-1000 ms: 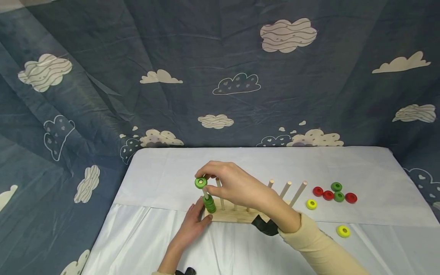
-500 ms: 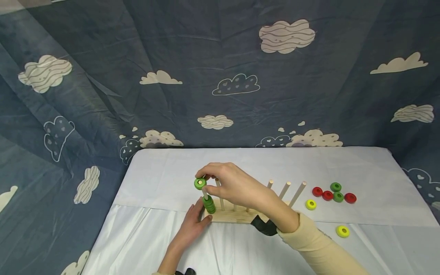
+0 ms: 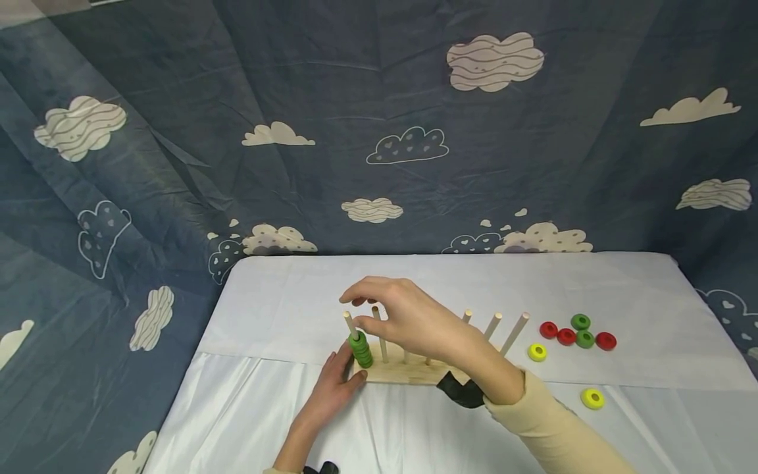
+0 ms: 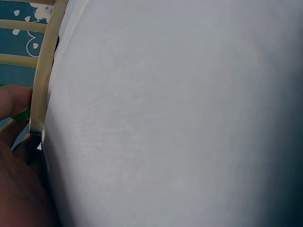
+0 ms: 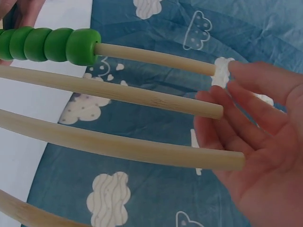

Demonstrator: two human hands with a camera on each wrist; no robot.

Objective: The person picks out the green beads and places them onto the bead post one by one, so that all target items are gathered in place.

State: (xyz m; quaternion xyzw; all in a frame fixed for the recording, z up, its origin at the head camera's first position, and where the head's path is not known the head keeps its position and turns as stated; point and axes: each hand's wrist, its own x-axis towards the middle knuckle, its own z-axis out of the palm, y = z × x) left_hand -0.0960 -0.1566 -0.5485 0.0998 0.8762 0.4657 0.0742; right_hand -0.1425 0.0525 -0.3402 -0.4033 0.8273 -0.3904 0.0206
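A wooden peg stand [image 3: 391, 373] has a row of upright pegs along its base. On its leftmost peg [image 3: 348, 320] sits a stack of several green rings [image 3: 360, 351], the upper part of the peg bare. My left hand [image 3: 331, 388] grips the left end of the base; in the left wrist view its thumb and fingers [image 4: 15, 100] lie either side of the board [image 4: 43, 75]. Just above the pegs is my right hand [image 3: 408, 316], its fingers apart around the leftmost peg's tip, holding nothing. The right wrist view shows the top green ring [image 5: 83, 46] below that hand.
To the right of the stand lie several loose rings: red rings [image 3: 566, 336], two green rings [image 3: 580, 321] and two yellow rings [image 3: 537, 351]. A white cloth [image 3: 272, 289] covers the table. Behind hangs a dark cloud-print curtain [image 3: 331, 79].
The green ring that my right hand held at the leftmost peg's tip has been let go and now tops the stack. The right fingers have spread; the left hand stays put.
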